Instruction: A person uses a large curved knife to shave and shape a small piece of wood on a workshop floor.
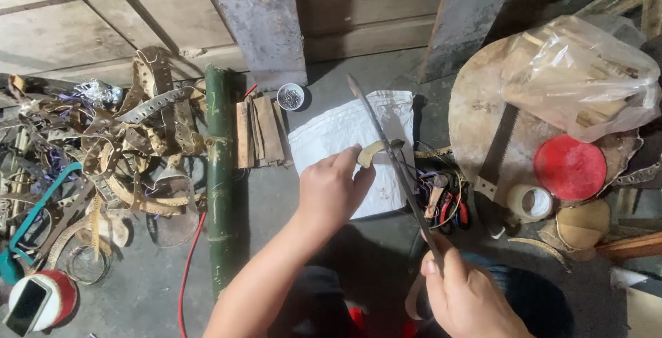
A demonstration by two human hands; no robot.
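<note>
My left hand (332, 190) pinches a small curved piece of pale wood (372, 151) over a white cloth (355, 134) spread on the floor. My right hand (463, 295) grips the handle of a long narrow knife (386, 141). Its blade runs up and to the left, and its edge lies against the wood piece where my left fingers hold it. The knife's tip points toward a small round cup of nails (290, 96).
A green bamboo pole (219, 172) lies upright on the left beside a heap of brown strips (124, 152). Short wooden slats (258, 131) lie near the cup. Right: a round wooden board (483, 117) with a saw, tape roll (529, 202), red lid (569, 167), plastic bag (579, 69). A phone (27, 307) lies bottom left.
</note>
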